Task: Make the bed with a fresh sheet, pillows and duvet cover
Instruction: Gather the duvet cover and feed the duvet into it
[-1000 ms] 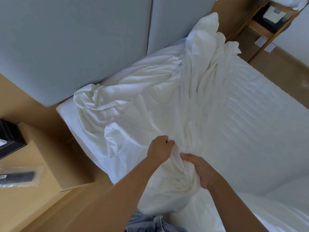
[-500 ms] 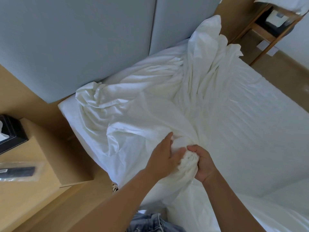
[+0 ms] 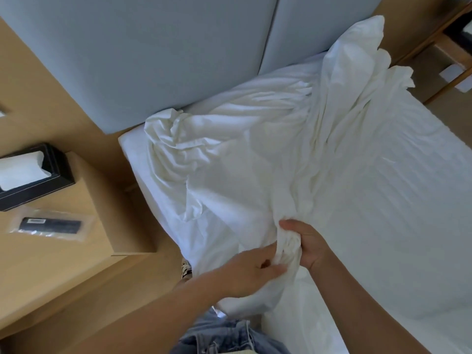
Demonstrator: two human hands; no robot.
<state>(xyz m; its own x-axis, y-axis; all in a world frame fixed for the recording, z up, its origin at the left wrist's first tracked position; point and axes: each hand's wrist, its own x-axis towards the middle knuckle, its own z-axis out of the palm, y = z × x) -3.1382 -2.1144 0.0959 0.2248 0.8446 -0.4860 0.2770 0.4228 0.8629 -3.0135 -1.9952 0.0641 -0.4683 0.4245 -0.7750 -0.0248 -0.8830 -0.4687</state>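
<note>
A crumpled white sheet [image 3: 242, 159] lies bunched over the head end of the mattress [image 3: 398, 190], trailing up against the grey headboard [image 3: 158, 54]. At the near edge of the bed my right hand [image 3: 307, 242] grips a gathered wad of the sheet in its fist. My left hand [image 3: 251, 273] is just below and left of it, fingers curled into the same wad of cloth. Part of the sheet hangs over the mattress side toward my legs.
A wooden bedside unit [image 3: 76, 226] stands left of the bed with a black tissue box [image 3: 30, 175] and a wrapped black remote [image 3: 49, 224] on it. A wooden rack [image 3: 449, 47] stands at the far right on the tan floor.
Both hands have drawn the gathered sheet closer to the bed's near edge. My left hand has slid down below the wad, and the view has shifted right.
</note>
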